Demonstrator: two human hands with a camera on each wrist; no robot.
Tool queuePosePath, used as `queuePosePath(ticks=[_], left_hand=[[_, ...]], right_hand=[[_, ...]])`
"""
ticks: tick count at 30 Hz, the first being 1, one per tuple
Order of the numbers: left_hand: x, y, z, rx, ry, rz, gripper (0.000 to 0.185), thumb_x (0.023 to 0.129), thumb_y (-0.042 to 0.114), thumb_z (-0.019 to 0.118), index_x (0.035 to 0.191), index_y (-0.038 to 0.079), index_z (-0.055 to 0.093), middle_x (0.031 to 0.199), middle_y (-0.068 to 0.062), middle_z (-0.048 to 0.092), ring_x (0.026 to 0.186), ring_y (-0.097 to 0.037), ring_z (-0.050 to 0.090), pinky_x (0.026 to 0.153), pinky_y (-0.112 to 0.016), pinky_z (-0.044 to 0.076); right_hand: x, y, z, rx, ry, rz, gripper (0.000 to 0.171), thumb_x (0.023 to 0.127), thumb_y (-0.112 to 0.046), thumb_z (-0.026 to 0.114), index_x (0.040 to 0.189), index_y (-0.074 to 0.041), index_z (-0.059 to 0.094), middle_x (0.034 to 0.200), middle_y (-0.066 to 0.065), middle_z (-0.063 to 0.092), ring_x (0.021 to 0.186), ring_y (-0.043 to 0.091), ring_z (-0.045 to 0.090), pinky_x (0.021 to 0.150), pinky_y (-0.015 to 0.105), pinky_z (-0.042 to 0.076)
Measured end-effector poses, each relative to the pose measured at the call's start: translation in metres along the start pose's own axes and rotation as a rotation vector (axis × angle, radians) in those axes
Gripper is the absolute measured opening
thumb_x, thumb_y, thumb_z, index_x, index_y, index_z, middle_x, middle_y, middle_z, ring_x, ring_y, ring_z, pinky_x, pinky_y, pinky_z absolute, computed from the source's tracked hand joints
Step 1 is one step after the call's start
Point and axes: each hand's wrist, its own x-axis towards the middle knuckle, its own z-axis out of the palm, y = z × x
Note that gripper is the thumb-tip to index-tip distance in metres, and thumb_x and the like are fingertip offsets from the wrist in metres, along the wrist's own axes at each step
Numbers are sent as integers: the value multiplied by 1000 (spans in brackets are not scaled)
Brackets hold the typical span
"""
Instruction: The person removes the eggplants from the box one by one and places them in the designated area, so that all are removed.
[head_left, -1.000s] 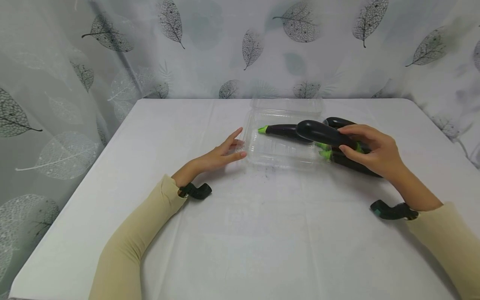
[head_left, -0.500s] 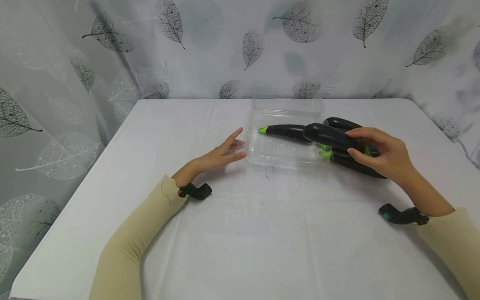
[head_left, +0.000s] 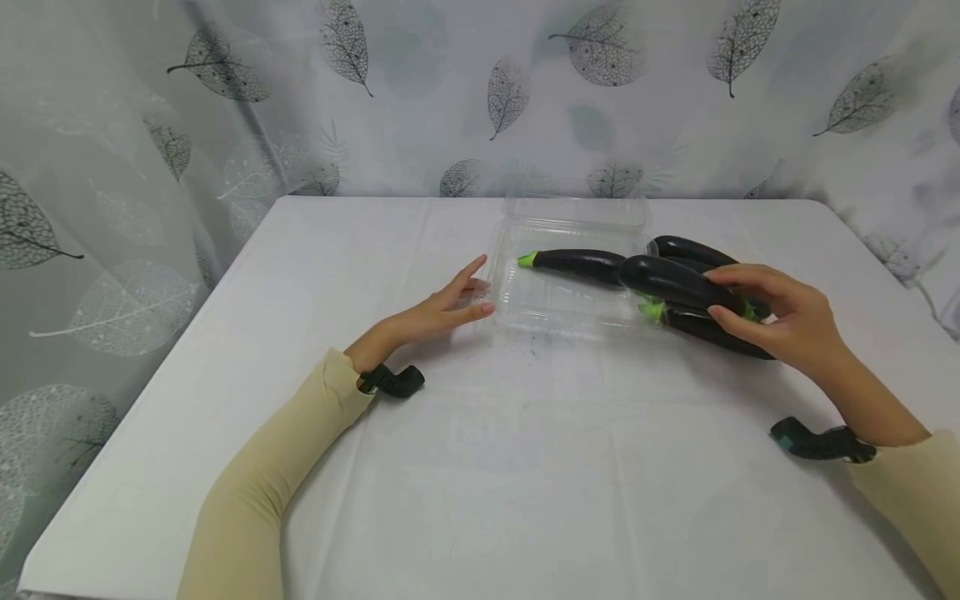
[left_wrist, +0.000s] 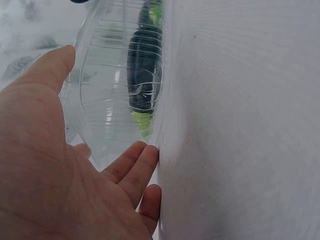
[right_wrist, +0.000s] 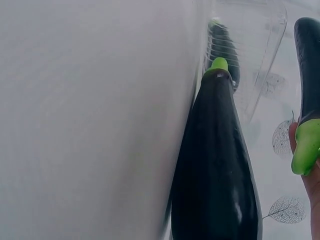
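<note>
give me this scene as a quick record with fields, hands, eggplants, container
left hand: open, fingertips at the left edge of the clear plastic container
right hand: grips a dark eggplant near its green stem end
in container: one eggplant
beside container: more eggplants on the white table

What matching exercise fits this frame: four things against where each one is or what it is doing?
Things:
1. left hand
2. right hand
3. eggplant in the tray
4. clear plastic tray

States:
A. lies inside the clear container, green stem toward the left hand
B. grips an eggplant lifted above the others
C. stands open on the white tablecloth
D. fingers straight, touching the tray's left edge

Pairs: 1-D, 2-B, 3-A, 4-C
</note>
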Motion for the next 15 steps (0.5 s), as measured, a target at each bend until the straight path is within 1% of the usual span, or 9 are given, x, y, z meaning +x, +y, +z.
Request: queuePosePath(ticks=[3, 7, 10, 15], left_hand=[[0, 0, 0, 0, -2, -2, 82, 100, 32, 53, 158, 28, -6, 155, -12, 29, 145, -25, 25, 117, -49, 20], [1, 0, 0, 0, -1, 3, 82, 101, 31, 52, 158, 27, -6, 154, -13, 29, 145, -27, 25, 117, -50, 20], [1, 0, 0, 1, -2, 2, 81, 101, 30, 52, 158, 27, -6, 154, -13, 29, 145, -28, 25, 117, -50, 20], [0, 0, 0, -4, -5, -3, 81, 101, 32, 52, 157, 31, -6, 155, -12, 28, 145, -27, 25, 117, -51, 19]], right_hand=[[-2, 1, -3, 9, 4, -6, 46, 62, 26, 71, 106, 18, 64, 113, 0, 68, 104, 8, 61, 84, 14, 47], [-3, 0, -5, 28, 10, -22, 37, 70, 16, 74, 105, 20, 64, 112, 1, 68, 103, 9, 62, 82, 14, 47], [-4, -2, -6, 34, 13, -30, 34, 76, 6, 75, 105, 20, 63, 112, 1, 68, 103, 8, 61, 81, 14, 47], [-7, -2, -9, 32, 14, -19, 34, 76, 6, 75, 104, 21, 63, 112, 0, 68, 103, 8, 61, 82, 14, 47]])
